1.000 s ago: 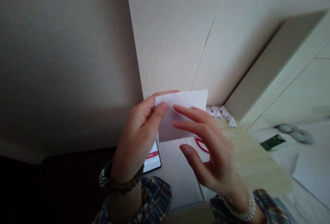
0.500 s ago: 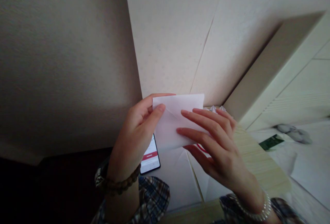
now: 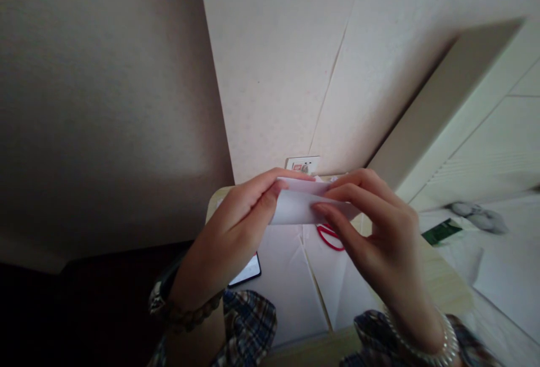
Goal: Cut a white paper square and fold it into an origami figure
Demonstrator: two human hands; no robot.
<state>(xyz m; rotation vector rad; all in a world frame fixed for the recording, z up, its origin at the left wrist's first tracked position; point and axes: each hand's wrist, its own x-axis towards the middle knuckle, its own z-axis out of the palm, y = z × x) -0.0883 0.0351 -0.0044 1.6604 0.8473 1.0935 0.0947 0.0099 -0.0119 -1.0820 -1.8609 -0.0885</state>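
A folded sheet of white paper [image 3: 295, 209] is held up above the small table, its near flap bent over. My left hand [image 3: 242, 215] is closed on the paper's left end, thumb in front and fingers behind. At the right end, my right hand [image 3: 375, 220] pinches the paper between thumb and fingers. Below lie white sheets [image 3: 291, 288] on the wooden table [image 3: 442, 282]. A red scissors-like handle [image 3: 331, 238] shows under the right hand; the rest of it is hidden. Beside my left wrist is a phone [image 3: 248, 271] with a lit screen, partly covered.
A wall socket [image 3: 302, 163] with a plug is behind the table. On the right, a white bed-like surface [image 3: 506, 277] holds a dark green packet [image 3: 441, 232] and a grey item [image 3: 481, 215]. A pale wooden panel [image 3: 455, 102] rises behind it.
The paper, earlier flat and facing me, is now tilted and bent over into a narrower strip. My right hand has gone from spread fingers across it to a pinch at its right end.
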